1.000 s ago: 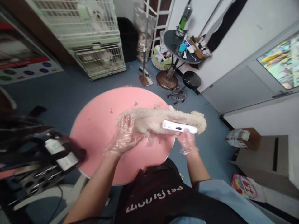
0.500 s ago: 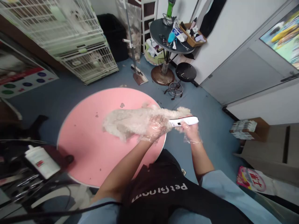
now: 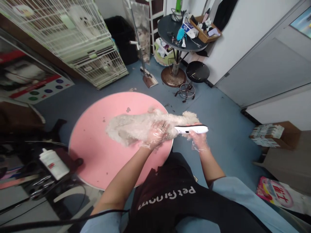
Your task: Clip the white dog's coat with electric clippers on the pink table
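Note:
A small cream curly-furred dog (image 3: 131,126) lies stretched out on a round pink table (image 3: 97,152). My left hand (image 3: 155,134), in a clear plastic glove, is pressed on the dog's fur near its right end, fingers curled into the coat. My right hand (image 3: 198,139), also gloved, grips a white clipper (image 3: 191,129) held level, its tip against the dog's fur at the table's right edge.
A white bottle (image 3: 53,163) and scissors sit on a dark tray at the left. Wire cages (image 3: 80,38) with white dogs stand at the back left. A round dark side table (image 3: 179,32) with tools and a black stool (image 3: 196,72) stand behind. Boxes (image 3: 267,136) lie at the right.
My left hand has moved from the dog's left end to its right end, next to the clipper. The clipper has turned from lying along the dog to pointing at its end.

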